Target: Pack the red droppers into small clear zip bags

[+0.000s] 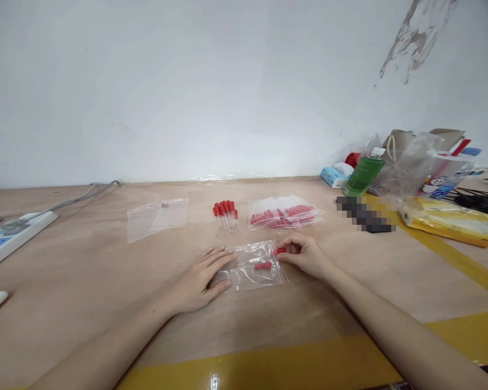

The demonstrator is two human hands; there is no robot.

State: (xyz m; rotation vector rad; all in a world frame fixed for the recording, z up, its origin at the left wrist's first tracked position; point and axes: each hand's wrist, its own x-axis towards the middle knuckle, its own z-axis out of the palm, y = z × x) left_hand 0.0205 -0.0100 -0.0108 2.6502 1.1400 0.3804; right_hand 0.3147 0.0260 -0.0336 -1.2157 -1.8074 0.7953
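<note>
A clear zip bag lies flat on the table in front of me, its opening toward the right. My left hand rests on the bag's left end with fingers stretched out. Inside the bag is a dropper with a red rubber bulb. At the bag's mouth my right hand pinches a second red-bulbed dropper; its bulb shows between the fingertips, its thin tube is hard to make out. Beyond the bag, several loose glass droppers lie side by side, red bulbs away from me.
Filled bags of droppers are stacked right of the loose ones; flat clear bags lie left. A power strip is far left. At right are a green bottle, a tissue pack, a dark blurred object and a yellow packet.
</note>
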